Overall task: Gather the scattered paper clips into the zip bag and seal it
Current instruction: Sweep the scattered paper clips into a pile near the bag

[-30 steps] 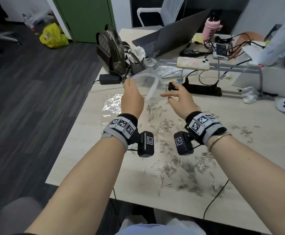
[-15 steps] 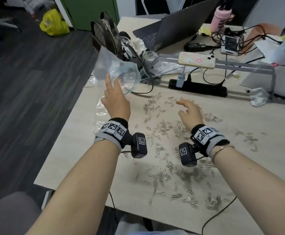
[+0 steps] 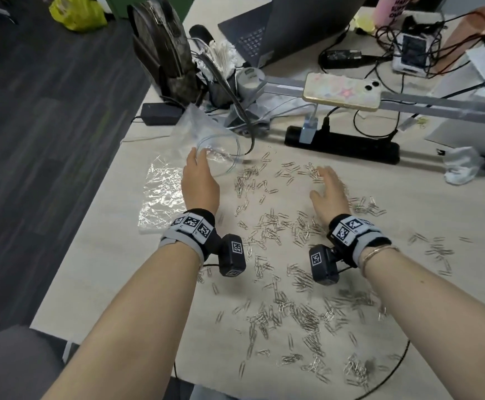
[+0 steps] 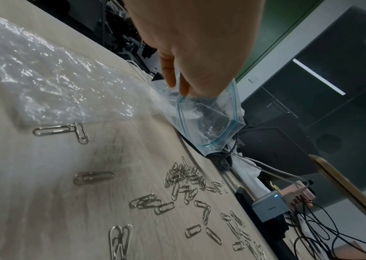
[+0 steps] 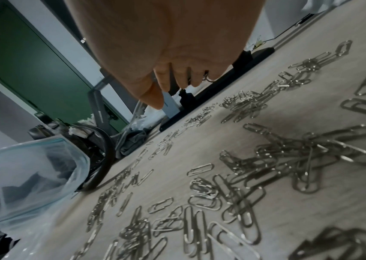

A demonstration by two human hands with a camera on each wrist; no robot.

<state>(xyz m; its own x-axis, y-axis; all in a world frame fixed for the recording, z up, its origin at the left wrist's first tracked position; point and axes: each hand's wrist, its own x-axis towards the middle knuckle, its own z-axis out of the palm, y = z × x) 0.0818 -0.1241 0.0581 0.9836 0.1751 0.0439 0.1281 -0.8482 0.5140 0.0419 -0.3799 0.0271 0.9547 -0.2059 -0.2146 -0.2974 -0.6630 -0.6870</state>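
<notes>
Several silver paper clips (image 3: 276, 229) (image 4: 184, 177) (image 5: 255, 176) lie scattered over the pale wooden table (image 3: 108, 255). My left hand (image 3: 199, 180) (image 4: 191, 58) pinches the rim of a clear zip bag (image 3: 206, 140) (image 4: 208, 121) (image 5: 28, 177) with a blue seal strip. The bag's mouth gapes wide and faces the clips, low over the table's far left part. My right hand (image 3: 327, 189) (image 5: 166, 73) hovers palm down with relaxed fingers just above the clips and holds nothing.
Crinkled clear plastic wrap (image 3: 163, 194) lies left of my left hand near the table edge. Behind the clips are a black power strip (image 3: 342, 142), cables, a phone (image 3: 342, 92) on a grey stand, a laptop (image 3: 293, 27) and a brown backpack (image 3: 163, 50).
Both hands have come down from mid-air toward the table. The bag moved left and lower with its mouth opened. My right hand let go of the bag and dropped over the clips.
</notes>
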